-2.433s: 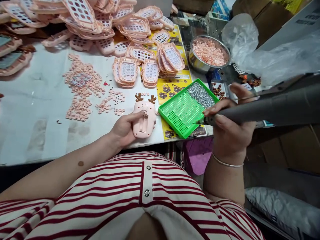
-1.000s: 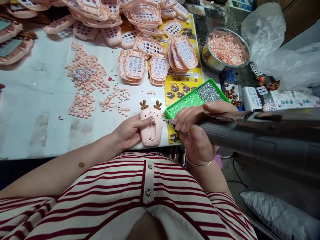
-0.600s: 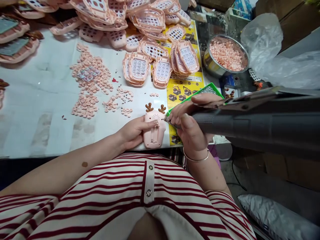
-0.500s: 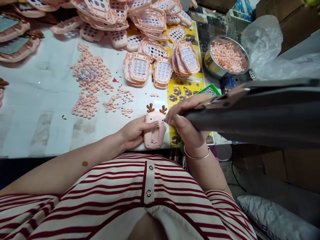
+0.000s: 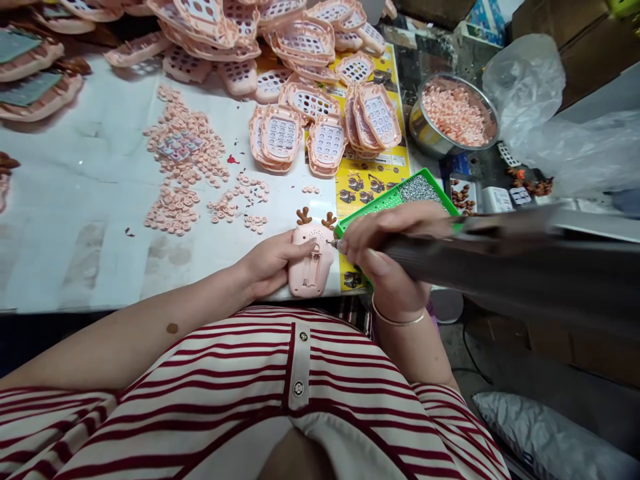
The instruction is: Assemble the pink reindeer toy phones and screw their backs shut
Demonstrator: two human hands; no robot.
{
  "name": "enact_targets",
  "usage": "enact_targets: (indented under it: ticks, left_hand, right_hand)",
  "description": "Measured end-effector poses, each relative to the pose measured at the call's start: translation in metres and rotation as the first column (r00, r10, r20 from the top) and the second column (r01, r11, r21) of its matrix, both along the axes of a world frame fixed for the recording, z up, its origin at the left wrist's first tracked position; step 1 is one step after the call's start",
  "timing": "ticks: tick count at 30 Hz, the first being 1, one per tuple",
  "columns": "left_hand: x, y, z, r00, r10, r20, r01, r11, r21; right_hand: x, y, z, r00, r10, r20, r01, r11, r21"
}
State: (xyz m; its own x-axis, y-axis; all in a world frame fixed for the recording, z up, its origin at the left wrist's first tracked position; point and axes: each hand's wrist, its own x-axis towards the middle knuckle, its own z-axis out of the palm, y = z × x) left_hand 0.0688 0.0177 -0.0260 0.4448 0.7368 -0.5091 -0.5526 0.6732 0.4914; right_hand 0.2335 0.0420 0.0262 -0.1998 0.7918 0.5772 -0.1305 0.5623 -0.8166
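Observation:
My left hand (image 5: 273, 262) grips a pink plastic toy phone (image 5: 303, 272) by its left side, the thumb lying across its back. Two brown antlers stick up from the toy's top, and its battery compartment lies uncovered. My right hand (image 5: 395, 250) is wrapped round a dark electric screwdriver (image 5: 480, 267), blurred by motion. The driver's thin tip points left at the toy's upper right corner; whether it touches a screw hole I cannot tell. Beneath and behind my right hand is a green tray (image 5: 373, 212) with small metal screws (image 5: 425, 189) in it.
Pink button pieces (image 5: 187, 157) lie heaped on the white table cover (image 5: 110, 173). Pink shell halves (image 5: 280, 137) are stacked along the back. A metal bowl (image 5: 417, 127) of small pink parts stands at right, beside a clear plastic bag (image 5: 525, 87).
My right hand and the screwdriver have moved slightly down and right, the tip drawing a little off the toy. More of the green tray shows. My left hand keeps its hold.

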Motion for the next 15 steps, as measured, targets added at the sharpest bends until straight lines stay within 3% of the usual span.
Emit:
enact_targets:
  ticks: [2,4,11,15]
  left_hand:
    - [0.000,0.000,-0.001,0.999,0.029,-0.033,-0.030,0.999,-0.025]
    - [0.000,-0.001,-0.003,0.997,0.056,-0.046,-0.058,0.997,-0.045]
    - [-0.002,-0.002,-0.008,0.998,0.049,-0.043,-0.050,0.998,-0.027]
    - [-0.002,-0.002,-0.007,0.998,0.045,-0.054,-0.046,0.999,-0.025]
  right_hand:
    - [0.007,0.000,0.008,0.990,0.022,-0.136,-0.002,0.989,0.146]
    - [0.017,0.003,0.008,0.988,-0.016,-0.154,0.045,0.981,0.186]
    - [0.043,0.016,-0.032,0.989,-0.140,-0.052,0.142,0.989,0.037]
    - [0.043,0.017,-0.039,0.984,-0.173,-0.031,0.174,0.983,0.056]
